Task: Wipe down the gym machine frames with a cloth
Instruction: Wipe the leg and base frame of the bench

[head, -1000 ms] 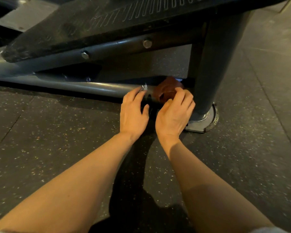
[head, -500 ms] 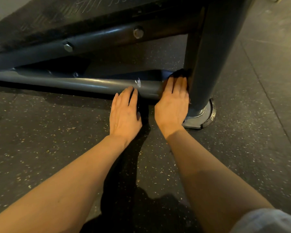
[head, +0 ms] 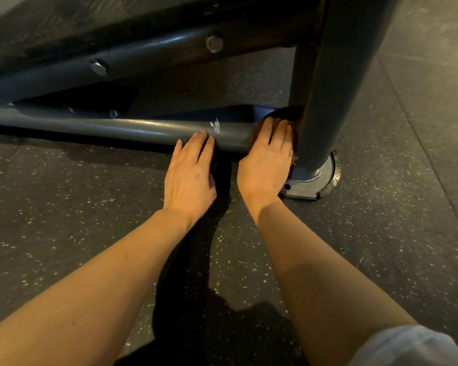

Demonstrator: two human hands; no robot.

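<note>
Reddish cloth (head: 292,116) lies pressed under the flat-fingered right hand (head: 265,165); the left hand (head: 189,175), fingers straight, touches the lower bar (head: 143,129).

Dim warm light, arm shadows on floor (head: 64,207), wide-angle bending, slight softness

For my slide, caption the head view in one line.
Right hand presses a reddish cloth onto the low frame tube beside the upright post; left hand steadies.
</note>
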